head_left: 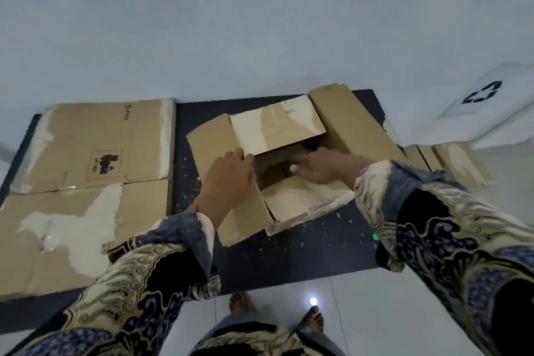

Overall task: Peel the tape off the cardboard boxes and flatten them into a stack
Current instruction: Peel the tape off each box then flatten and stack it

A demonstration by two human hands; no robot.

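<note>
Both hands are working the open box (289, 165): left hand (231, 179) lying spread on left flap (211, 139), right hand (320, 167) grip unclear inside; best pressing flaps outward evenly.

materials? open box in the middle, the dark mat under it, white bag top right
Open box: brown corrugated cardboard, matte; pale patches where the top layer looks torn away, probably by tape.
Dark mat: looks like speckled rubber or foam, matte, chipped at a far corner; can't tell which.
White bag: soft, creased, printed recycling symbol; plastic or woven fabric, unclear.
</note>
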